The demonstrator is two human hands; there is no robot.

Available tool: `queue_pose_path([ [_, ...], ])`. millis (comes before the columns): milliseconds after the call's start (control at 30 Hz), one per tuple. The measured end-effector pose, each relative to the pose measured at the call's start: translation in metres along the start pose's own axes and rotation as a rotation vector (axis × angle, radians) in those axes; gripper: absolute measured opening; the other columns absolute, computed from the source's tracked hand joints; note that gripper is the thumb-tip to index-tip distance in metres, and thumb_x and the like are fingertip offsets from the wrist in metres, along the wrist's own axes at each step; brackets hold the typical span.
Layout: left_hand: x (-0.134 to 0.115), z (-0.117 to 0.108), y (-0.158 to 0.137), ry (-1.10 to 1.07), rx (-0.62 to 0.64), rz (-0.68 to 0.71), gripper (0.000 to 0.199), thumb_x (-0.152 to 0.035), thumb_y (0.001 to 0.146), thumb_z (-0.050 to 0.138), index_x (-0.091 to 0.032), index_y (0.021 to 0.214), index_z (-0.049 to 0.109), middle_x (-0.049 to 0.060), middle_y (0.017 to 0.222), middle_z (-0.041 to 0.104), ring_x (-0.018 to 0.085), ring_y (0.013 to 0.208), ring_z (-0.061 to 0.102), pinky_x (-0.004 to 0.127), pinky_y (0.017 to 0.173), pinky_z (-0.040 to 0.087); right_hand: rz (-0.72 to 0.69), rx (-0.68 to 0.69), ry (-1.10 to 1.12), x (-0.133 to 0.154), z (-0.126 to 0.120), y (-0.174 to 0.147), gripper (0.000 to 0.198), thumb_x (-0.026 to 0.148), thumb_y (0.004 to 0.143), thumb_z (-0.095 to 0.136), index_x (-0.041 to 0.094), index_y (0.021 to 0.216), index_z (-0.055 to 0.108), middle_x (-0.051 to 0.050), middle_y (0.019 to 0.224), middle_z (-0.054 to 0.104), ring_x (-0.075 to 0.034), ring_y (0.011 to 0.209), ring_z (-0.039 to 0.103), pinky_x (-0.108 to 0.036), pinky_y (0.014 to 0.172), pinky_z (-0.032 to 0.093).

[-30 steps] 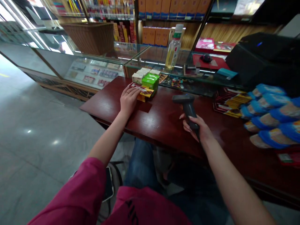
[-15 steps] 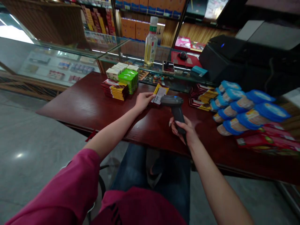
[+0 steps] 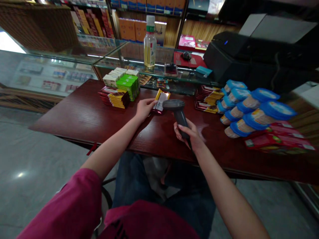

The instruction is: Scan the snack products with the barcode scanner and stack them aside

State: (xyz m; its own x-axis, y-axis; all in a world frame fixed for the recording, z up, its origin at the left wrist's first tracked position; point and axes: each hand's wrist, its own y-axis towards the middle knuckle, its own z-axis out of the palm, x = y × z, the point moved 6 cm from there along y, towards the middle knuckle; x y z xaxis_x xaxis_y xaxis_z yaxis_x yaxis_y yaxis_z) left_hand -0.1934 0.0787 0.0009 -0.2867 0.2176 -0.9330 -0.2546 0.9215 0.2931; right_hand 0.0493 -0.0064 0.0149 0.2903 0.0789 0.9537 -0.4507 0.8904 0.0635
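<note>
My left hand (image 3: 145, 108) pinches the left edge of a small yellow and dark red packet (image 3: 161, 101), whose pale label with a barcode faces up. In my right hand (image 3: 187, 132) is a dark barcode scanner (image 3: 179, 114), gripped by its handle. The scanner's head hangs just right of the packet. Left of my left hand lies a stack of similar packets (image 3: 116, 98), beside green and white small boxes (image 3: 129, 83). A second stack of packets (image 3: 208, 99) is to the right of the scanner.
Tubs with blue lids (image 3: 261, 113) and red packs (image 3: 279, 137) occupy the right of the brown table (image 3: 77, 113). Behind it, a glass counter carries a bottle (image 3: 150, 46), a phone (image 3: 171, 69) and a blue item (image 3: 203, 71). A black machine (image 3: 231, 63) stands back right.
The whole view has shifted, so things appear further left. The scanner is still beside the packet, its head tilted slightly differently. Both hands keep their holds.
</note>
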Motion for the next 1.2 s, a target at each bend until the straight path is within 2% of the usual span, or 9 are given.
queue_pose_path([
  [100,-0.015,-0.002,-0.008,0.026,-0.069,0.071,0.027,-0.034,0.091,0.076,-0.019,0.112,0.084,0.007,0.112,0.083,0.028,0.105,0.079,0.037,0.097,0.060,-0.072,-0.084,-0.028,0.005,-0.008,-0.003,0.026,0.039,0.084,0.079,0.022,0.094,0.062,0.001,0.083,0.066,-0.007,0.047,0.048,-0.021,0.037,0.036],
  [200,-0.038,0.016,-0.018,0.093,-0.110,0.161,0.023,-0.033,0.093,0.074,-0.024,0.113,0.084,0.004,0.112,0.083,0.026,0.104,0.079,0.037,0.096,0.060,-0.190,-0.242,-0.052,0.016,-0.029,-0.011,0.028,0.040,0.084,0.079,0.024,0.096,0.059,0.002,0.082,0.066,-0.008,0.047,0.049,-0.022,0.036,0.038],
  [400,-0.087,0.120,-0.029,0.317,-0.039,0.490,0.029,-0.026,0.102,0.063,-0.033,0.127,0.078,0.002,0.127,0.079,0.021,0.115,0.076,0.033,0.097,0.058,-0.299,-0.513,-0.089,0.035,-0.083,-0.046,0.037,0.037,0.079,0.082,0.026,0.104,0.057,0.003,0.083,0.067,-0.009,0.047,0.053,-0.023,0.036,0.042],
  [567,-0.092,0.216,-0.014,0.560,0.196,0.618,0.032,-0.022,0.103,0.058,-0.027,0.129,0.077,0.009,0.129,0.078,0.026,0.118,0.075,0.037,0.098,0.058,-0.350,-0.671,-0.024,0.041,-0.111,-0.062,0.027,0.035,0.082,0.077,0.025,0.096,0.056,0.004,0.078,0.063,-0.008,0.045,0.049,-0.022,0.037,0.039],
  [733,-0.083,0.263,-0.004,0.667,0.421,0.687,0.039,-0.015,0.102,0.055,-0.024,0.135,0.073,0.012,0.138,0.073,0.028,0.129,0.069,0.042,0.109,0.055,-0.343,-0.737,0.048,0.040,-0.116,-0.060,0.029,0.037,0.083,0.076,0.027,0.099,0.054,0.004,0.079,0.061,-0.009,0.048,0.050,-0.022,0.038,0.041],
  [867,-0.080,0.270,-0.003,0.641,0.529,0.742,0.044,-0.018,0.102,0.055,-0.016,0.145,0.064,0.014,0.152,0.063,0.025,0.144,0.059,0.041,0.122,0.045,-0.312,-0.693,0.038,0.041,-0.111,-0.057,0.033,0.037,0.081,0.078,0.026,0.101,0.055,0.004,0.079,0.063,-0.009,0.048,0.051,-0.023,0.039,0.042],
  [1000,-0.083,0.260,-0.004,0.576,0.464,0.722,0.045,-0.016,0.103,0.051,-0.014,0.147,0.060,0.015,0.153,0.062,0.024,0.150,0.053,0.043,0.126,0.042,-0.286,-0.656,0.028,0.039,-0.107,-0.056,0.033,0.035,0.080,0.080,0.026,0.101,0.056,0.005,0.079,0.065,-0.008,0.046,0.052,-0.022,0.038,0.042],
  [1100,-0.088,0.230,-0.013,0.590,0.355,0.763,0.046,-0.012,0.102,0.046,-0.012,0.145,0.061,0.014,0.154,0.061,0.022,0.152,0.050,0.044,0.131,0.036,-0.249,-0.580,-0.013,0.037,-0.104,-0.055,0.032,0.038,0.081,0.080,0.026,0.101,0.058,0.002,0.084,0.071,-0.009,0.045,0.052,-0.024,0.038,0.043],
  [1200,-0.088,0.171,-0.029,0.659,0.322,0.836,0.052,-0.009,0.098,0.047,-0.015,0.148,0.059,0.011,0.160,0.056,0.021,0.157,0.043,0.045,0.134,0.031,-0.207,-0.462,-0.094,0.036,-0.095,-0.053,0.028,0.039,0.085,0.079,0.024,0.101,0.062,-0.003,0.095,0.076,-0.010,0.047,0.056,-0.026,0.040,0.045],
])
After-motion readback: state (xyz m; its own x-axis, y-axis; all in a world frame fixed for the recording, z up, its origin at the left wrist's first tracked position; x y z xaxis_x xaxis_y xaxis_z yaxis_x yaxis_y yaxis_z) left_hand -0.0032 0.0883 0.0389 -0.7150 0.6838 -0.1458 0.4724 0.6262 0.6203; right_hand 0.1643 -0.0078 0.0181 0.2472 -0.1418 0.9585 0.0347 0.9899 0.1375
